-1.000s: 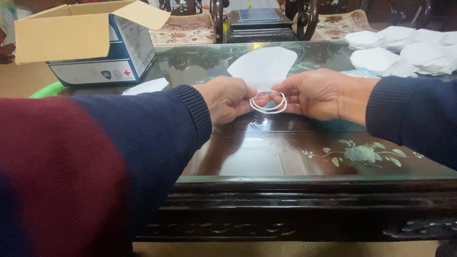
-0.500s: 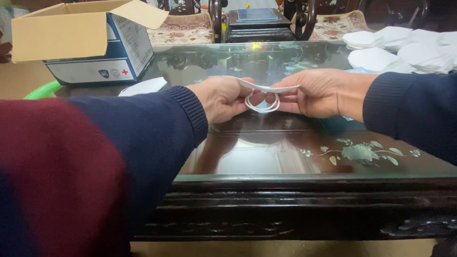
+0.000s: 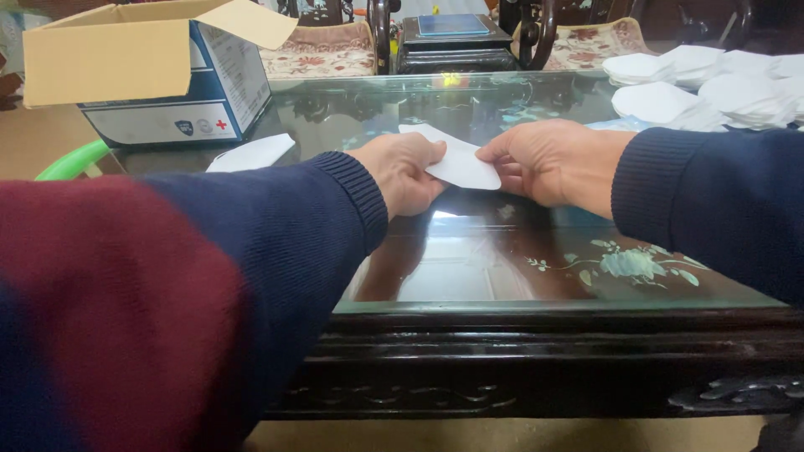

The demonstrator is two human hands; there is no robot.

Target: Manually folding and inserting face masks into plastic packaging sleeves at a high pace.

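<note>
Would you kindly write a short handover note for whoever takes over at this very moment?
Left hand and right hand: each pinches one end of a folded white face mask held flat above the glass table top.
Things: open cardboard box far left, one white mask lying beside it, stacks of white masks far right.
Done: this mask is folded.
Left: it has not been set down.

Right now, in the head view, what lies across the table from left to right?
Open cardboard box → loose white mask → left hand → folded white mask held by both hands → right hand → stacks of white masks.
</note>
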